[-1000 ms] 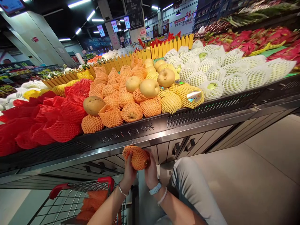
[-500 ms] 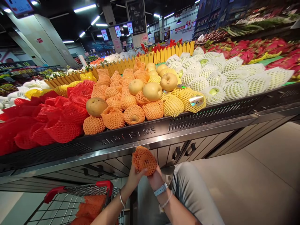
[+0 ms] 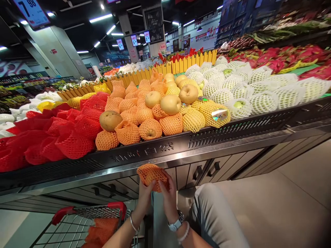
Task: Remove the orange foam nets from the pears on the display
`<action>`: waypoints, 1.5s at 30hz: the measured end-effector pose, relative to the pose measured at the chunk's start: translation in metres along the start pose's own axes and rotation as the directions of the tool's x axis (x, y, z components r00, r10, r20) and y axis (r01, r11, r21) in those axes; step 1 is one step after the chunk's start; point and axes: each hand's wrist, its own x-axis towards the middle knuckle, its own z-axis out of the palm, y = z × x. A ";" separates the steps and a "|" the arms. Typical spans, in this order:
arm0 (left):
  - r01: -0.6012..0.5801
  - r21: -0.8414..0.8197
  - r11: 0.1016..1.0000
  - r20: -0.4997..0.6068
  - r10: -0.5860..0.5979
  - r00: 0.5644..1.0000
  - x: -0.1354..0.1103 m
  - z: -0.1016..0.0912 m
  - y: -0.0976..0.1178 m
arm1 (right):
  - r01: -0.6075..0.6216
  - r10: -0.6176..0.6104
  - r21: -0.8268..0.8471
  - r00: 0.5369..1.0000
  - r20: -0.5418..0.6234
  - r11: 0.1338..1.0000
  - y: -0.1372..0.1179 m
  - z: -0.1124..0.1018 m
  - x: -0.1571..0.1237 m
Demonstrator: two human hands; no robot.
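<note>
**Pinching an orange foam net sleeve (image 3: 152, 176) by the supermarket counter (image 3: 144, 153)**

Under bright ceiling lights (image 3: 100, 18), a red-handled shopping cart (image 3: 89, 209) is standing at lower left with orange netting inside. The left hand (image 3: 146, 198) and right hand (image 3: 167, 196) are pinching the one sleeve between curled fingers, just below the counter's steel edge. Left to right along the counter, red nets (image 3: 72, 134), orange nets (image 3: 129, 117), four front bare pears (image 3: 170, 104), yellow nets (image 3: 193, 120) and white nets (image 3: 263, 103) are lying heaped, while dragon fruit (image 3: 274, 62) is sitting behind. A tiled floor (image 3: 284, 196) is stretching away at right.
</note>
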 end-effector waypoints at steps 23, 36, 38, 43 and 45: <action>-0.176 0.206 0.962 0.330 0.101 0.939 -0.013 0.000 -0.007 | -0.296 0.385 0.484 0.918 -0.093 0.823 -0.003 -0.006 0.004; 0.023 0.104 0.994 0.022 -0.025 0.999 -0.019 0.002 -0.006 | -0.181 0.222 0.357 0.972 -0.075 0.916 -0.007 0.004 -0.001; -0.001 0.091 0.996 0.015 0.000 1.000 -0.023 0.003 -0.006 | -0.195 0.220 0.417 0.975 -0.013 0.888 -0.006 0.004 0.001; -0.166 0.221 0.961 0.038 0.161 0.986 -0.017 -0.008 -0.003 | -0.486 0.442 0.442 0.873 0.206 0.754 -0.021 -0.014 0.014; -0.220 0.250 0.943 0.103 0.200 0.974 -0.011 -0.013 0.000 | -0.635 0.533 0.388 0.772 0.346 0.668 -0.027 -0.023 0.020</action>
